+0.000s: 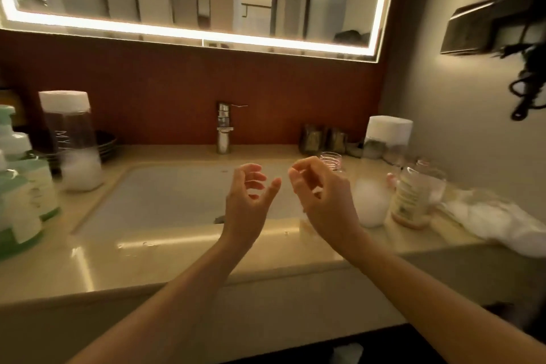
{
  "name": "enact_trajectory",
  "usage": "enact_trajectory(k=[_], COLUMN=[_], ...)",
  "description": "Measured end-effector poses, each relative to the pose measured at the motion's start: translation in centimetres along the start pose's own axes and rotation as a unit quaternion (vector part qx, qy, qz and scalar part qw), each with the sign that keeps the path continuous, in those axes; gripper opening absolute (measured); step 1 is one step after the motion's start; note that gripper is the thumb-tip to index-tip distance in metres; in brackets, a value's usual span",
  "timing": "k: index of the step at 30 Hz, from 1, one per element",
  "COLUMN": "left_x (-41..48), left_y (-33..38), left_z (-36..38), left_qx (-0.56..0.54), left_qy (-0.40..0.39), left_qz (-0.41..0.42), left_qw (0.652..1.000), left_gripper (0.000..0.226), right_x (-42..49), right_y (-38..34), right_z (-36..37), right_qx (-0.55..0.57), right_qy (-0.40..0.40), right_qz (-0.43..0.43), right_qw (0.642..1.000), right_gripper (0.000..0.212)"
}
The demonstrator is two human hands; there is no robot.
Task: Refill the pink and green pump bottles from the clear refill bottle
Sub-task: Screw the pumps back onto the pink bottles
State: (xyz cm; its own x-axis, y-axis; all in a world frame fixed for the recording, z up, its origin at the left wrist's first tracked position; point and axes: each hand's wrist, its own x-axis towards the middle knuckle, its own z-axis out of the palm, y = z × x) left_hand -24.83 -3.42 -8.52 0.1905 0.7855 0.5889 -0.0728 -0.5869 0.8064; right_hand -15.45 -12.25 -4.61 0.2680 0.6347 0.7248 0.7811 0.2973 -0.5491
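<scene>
Both my hands hover over the front of the sink, holding nothing. My left hand (248,198) has loosely curled fingers, and so does my right hand (322,195), close beside it. A tall clear refill bottle (72,139) with a white cap and white liquid at its bottom stands on the left of the counter. A second clear white-capped bottle (381,168) stands to the right of my right hand. Next to it is a pink-tinted bottle (412,198) with a label. Green pump bottles (22,186) are grouped at the far left edge.
The white sink basin (165,198) fills the counter's middle, with a chrome tap (224,130) behind it. A white cloth (502,221) lies at the right. Small glass jars (322,139) stand by the red wall. A dark holder (496,21) hangs on the right wall.
</scene>
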Motion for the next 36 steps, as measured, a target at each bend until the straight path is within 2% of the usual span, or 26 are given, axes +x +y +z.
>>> enact_trajectory(k=[2,5,8,14,18,23,29,33,36], left_x=[-0.8,-2.3,-3.6,-5.4,-5.6,-5.0,-4.5,-3.9,-3.4], left_y=[0.2,0.8,1.8,2.3,2.5,2.6,3.0,3.1,3.1], left_z=[2.5,5.1,7.6,12.1,14.3,15.9,18.1,17.5,16.5], left_qx=[0.0,0.013,-0.014,-0.038,-0.035,-0.027,-0.06,-0.07,-0.064], left_qy=[-0.007,0.026,-0.018,-0.102,-0.134,-0.138,-0.159,-0.186,-0.184], left_qz=[0.005,0.067,0.076,0.052,0.055,0.041,-0.007,-0.02,0.004], left_qw=[1.0,0.997,0.997,0.993,0.989,0.989,0.985,0.98,0.981], left_gripper=[0.037,0.032,0.024,0.018,0.02,0.015,0.013,0.012,0.013], right_x=[-1.1,-2.3,-2.9,-3.8,-3.0,0.2,3.8,4.3,4.6], right_y=[2.1,5.0,8.1,12.9,15.3,19.8,23.3,24.3,25.1], right_z=[-2.5,-5.6,-8.6,-12.2,-15.3,-18.3,-18.0,-17.7,-17.7], right_qx=[-0.028,-0.077,-0.118,-0.112,-0.186,-0.324,-0.357,-0.37,-0.33], right_qy=[0.003,0.029,0.081,0.169,0.221,0.14,0.008,-0.093,-0.1], right_qz=[0.01,0.039,0.074,0.157,0.168,0.222,0.31,0.362,0.374], right_qw=[1.0,0.996,0.987,0.967,0.942,0.909,0.881,0.851,0.861], right_gripper=[0.01,0.008,0.008,0.009,0.016,0.029,0.047,0.037,0.035])
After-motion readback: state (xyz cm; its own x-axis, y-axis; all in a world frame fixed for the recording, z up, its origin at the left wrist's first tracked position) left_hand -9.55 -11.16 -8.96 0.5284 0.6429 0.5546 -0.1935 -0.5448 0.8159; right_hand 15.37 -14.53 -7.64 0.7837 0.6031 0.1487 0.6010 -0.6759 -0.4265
